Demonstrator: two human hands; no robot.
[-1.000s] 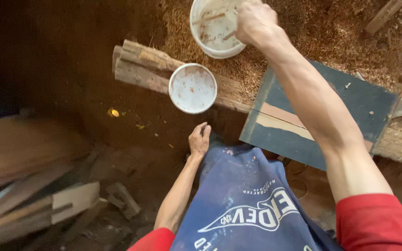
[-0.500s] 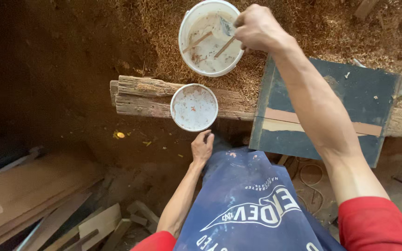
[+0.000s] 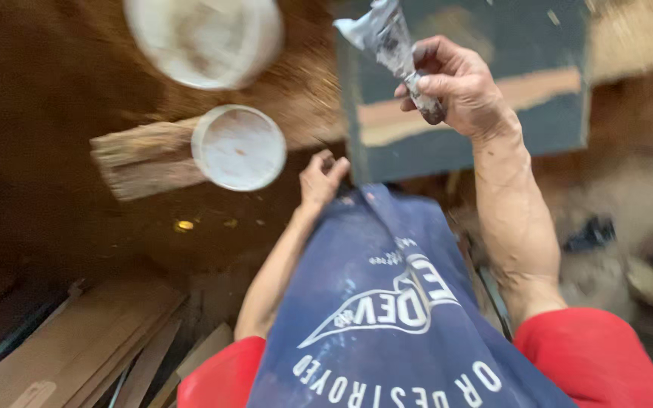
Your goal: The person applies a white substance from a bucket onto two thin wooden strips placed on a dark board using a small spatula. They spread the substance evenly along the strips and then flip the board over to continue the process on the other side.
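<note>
Sawdust-strewn ground (image 3: 54, 113) is seen across the whole scene, dark brown at the left of the frame and paler toward the upper right; the picture is blurred by motion.

Nearest, at the bottom centre, a blue apron (image 3: 387, 317) with white lettering is worn over red sleeves (image 3: 591, 351). At the lower left of the frame, flat wooden boards (image 3: 77, 347) are laid in a loose stack on the ground.

The left hand (image 3: 320, 177) is found at the centre of the frame, resting against the upper edge of the apron with the fingers loosely curled; nothing is seen to be held in it.

Just left of that hand, a small white round tub (image 3: 239, 147) is set on the right end of a rough wooden block (image 3: 141, 159), which lies on the ground in the left-centre of the frame.

The right hand (image 3: 459, 87) is raised in the upper right-centre of the frame. It is closed firmly around the lower end of a smeared, grey-white scraper blade (image 3: 383, 34), whose wider end points up and to the left. Whether the blade has a separate handle cannot be told, as that part is covered by the fingers.

Behind the right hand, a dark blue-green board (image 3: 538, 113) with a pale bare strip across it is noted.

Farthest, at the top left-centre of the frame, a larger white bucket (image 3: 205, 38) stands on the sawdust, well apart from the raised blade.
</note>
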